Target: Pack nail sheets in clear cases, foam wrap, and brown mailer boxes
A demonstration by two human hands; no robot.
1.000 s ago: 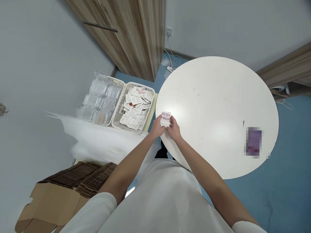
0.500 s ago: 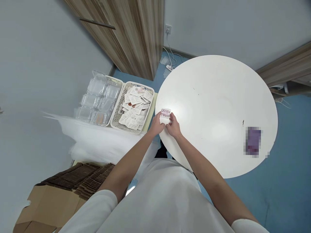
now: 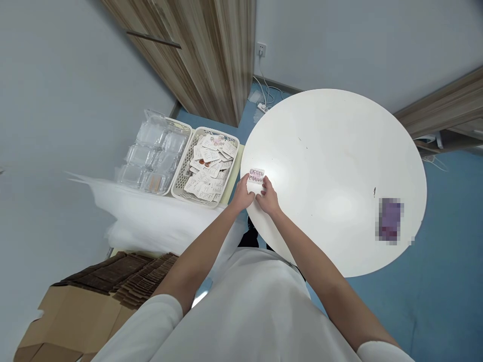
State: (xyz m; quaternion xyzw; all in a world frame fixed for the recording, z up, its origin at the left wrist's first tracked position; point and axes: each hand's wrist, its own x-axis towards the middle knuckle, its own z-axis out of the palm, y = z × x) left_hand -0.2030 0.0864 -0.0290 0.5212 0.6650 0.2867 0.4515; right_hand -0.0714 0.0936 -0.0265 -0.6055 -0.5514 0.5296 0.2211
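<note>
A card of pinkish press-on nails [image 3: 256, 176], set in two rows, is at the left side of the round white table [image 3: 332, 146]. My left hand [image 3: 242, 195] grips its left edge, fingers bent and thumb toward the near side. On the opposite edge, my right hand [image 3: 268, 197] holds the card with curled fingers. The nails face up toward me. Whether the card rests on the tabletop or is slightly raised, I cannot tell.
Left of the table, a white basket [image 3: 176, 190] holds loose printed cards [image 3: 206, 183]; beside it are stacked clear plastic boxes [image 3: 141, 156]. Nearer lie white sheeting [image 3: 151, 221] and folded cardboard [image 3: 75, 311]. A blurred purple item [image 3: 390, 219] sits on the table's right side.
The view has shifted slightly, so the table appears a little further left. Both hands keep their hold on the card, with hardly any movement.
</note>
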